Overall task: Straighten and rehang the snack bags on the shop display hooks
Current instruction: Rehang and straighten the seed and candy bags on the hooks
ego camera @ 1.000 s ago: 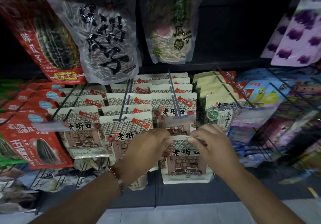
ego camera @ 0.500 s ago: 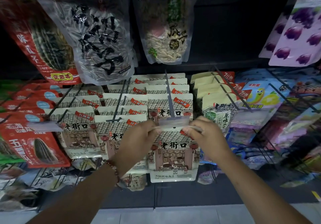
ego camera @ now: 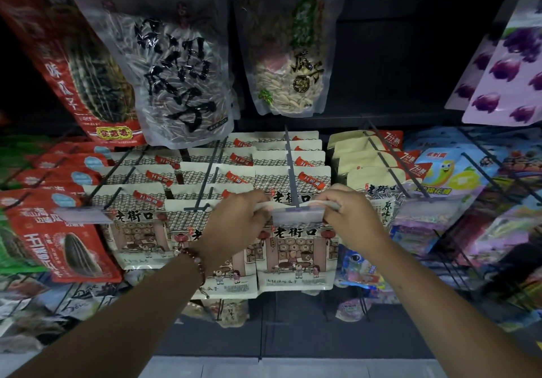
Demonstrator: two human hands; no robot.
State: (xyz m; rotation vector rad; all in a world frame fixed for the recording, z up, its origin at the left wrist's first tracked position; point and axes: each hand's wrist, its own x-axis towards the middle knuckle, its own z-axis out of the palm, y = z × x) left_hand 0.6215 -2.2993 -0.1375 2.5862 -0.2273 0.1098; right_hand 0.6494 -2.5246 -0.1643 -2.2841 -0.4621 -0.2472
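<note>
Both hands, left hand (ego camera: 234,225) and right hand (ego camera: 349,216), pinch the snack bag's (ego camera: 296,254) top edge.

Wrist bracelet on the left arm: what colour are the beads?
Dark reddish-brown beads, one paler pink, on the bracelet at the left wrist; only the head view shows it.

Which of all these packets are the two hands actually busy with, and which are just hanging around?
In the job:
- left hand and right hand, pinching the top edge of the cream snack bag
- the display hook it goes on, with its price tag holder

Just hanging about:
- big clear seed bag
- red seed bags
- purple plum packets
</note>
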